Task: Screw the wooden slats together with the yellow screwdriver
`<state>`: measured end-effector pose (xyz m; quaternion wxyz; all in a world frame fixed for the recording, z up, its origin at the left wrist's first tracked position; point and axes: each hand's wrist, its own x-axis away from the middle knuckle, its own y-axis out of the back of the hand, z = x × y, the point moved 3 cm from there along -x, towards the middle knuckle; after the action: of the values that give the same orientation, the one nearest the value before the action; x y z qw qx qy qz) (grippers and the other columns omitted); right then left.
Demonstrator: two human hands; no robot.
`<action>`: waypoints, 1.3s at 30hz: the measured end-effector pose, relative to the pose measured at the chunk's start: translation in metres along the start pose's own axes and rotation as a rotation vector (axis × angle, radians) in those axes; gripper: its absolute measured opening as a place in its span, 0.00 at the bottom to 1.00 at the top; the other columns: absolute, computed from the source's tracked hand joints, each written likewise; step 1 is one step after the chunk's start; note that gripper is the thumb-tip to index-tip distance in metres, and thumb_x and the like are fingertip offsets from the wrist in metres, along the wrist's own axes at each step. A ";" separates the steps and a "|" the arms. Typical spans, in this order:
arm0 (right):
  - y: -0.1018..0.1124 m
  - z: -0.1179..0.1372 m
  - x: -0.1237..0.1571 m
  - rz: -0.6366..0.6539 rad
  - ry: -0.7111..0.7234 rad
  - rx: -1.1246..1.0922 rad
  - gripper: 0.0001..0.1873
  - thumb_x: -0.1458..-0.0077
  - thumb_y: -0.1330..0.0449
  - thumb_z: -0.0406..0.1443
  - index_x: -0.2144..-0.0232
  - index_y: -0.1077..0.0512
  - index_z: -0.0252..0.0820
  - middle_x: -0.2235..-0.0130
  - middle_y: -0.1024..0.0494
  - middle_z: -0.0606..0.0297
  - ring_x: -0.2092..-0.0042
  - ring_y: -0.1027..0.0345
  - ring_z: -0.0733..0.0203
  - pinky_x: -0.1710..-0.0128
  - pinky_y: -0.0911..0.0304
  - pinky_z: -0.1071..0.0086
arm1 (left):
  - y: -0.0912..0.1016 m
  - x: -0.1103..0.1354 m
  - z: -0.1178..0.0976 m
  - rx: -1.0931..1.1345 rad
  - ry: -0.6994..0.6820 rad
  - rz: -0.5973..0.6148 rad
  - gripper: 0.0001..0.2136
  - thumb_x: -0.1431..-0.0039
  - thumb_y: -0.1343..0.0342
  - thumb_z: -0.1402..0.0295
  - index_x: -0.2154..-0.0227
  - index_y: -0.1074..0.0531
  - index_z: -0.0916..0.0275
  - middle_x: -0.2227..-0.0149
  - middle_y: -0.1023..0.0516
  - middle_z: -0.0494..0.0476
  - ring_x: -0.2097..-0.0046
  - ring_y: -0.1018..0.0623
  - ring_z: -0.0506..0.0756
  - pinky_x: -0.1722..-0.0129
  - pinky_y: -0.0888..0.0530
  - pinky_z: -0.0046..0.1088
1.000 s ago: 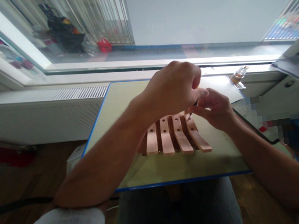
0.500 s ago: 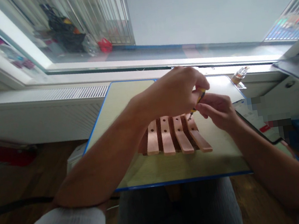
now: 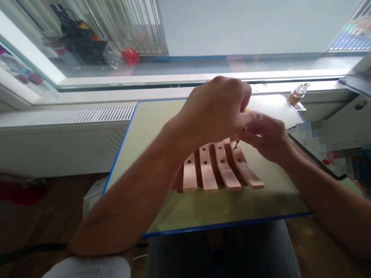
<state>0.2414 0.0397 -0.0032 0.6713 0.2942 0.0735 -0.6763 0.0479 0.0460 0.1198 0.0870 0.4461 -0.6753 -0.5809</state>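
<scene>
Several pale wooden slats (image 3: 217,171) lie side by side on a darker wooden base, on a small yellow-green table with a blue edge (image 3: 216,210). My left hand (image 3: 216,109) is closed in a fist over the far ends of the slats, wrapped round a small screwdriver with a yellow handle that is almost hidden. Its tip meets a screw (image 3: 235,143) at the hole of the rightmost slat. My right hand (image 3: 266,139) pinches at the tip of the screwdriver beside that screw.
A window sill and a large window run behind the table, with a white radiator grille (image 3: 89,115) at the left. A small glass bottle (image 3: 298,93) stands at the table's far right corner. A dark tablet-like slab (image 3: 314,150) lies at the right.
My left hand has turned and risen slightly over the screwdriver, hiding the yellow handle that showed half a second ago. The right hand and the slats have stayed in place.
</scene>
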 end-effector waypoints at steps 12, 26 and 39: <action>0.002 0.014 0.001 0.139 -0.025 -0.076 0.13 0.39 0.25 0.44 0.67 0.20 0.42 0.75 0.29 0.71 0.74 0.44 0.67 0.74 0.46 0.67 | 0.002 0.002 0.003 0.117 -0.050 0.081 0.11 0.39 0.40 0.66 0.59 0.13 0.58 0.63 0.15 0.59 0.60 0.20 0.57 0.60 0.28 0.37; 0.004 0.017 0.001 0.176 -0.010 -0.129 0.11 0.36 0.28 0.44 0.65 0.19 0.43 0.76 0.31 0.71 0.75 0.44 0.66 0.75 0.48 0.67 | 0.002 0.001 0.002 0.203 -0.174 0.116 0.14 0.39 0.43 0.71 0.58 0.12 0.57 0.61 0.13 0.56 0.57 0.18 0.56 0.53 0.24 0.37; 0.004 0.007 -0.001 0.050 0.025 0.033 0.21 0.46 0.20 0.47 0.72 0.26 0.45 0.74 0.30 0.71 0.72 0.44 0.65 0.74 0.43 0.67 | 0.004 -0.002 0.006 0.066 -0.001 0.032 0.12 0.38 0.34 0.57 0.63 0.14 0.60 0.65 0.16 0.60 0.58 0.19 0.60 0.60 0.28 0.37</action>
<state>0.2427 0.0368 0.0045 0.6819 0.3153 0.0633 -0.6569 0.0427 0.0515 0.1222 0.0812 0.4378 -0.7010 -0.5571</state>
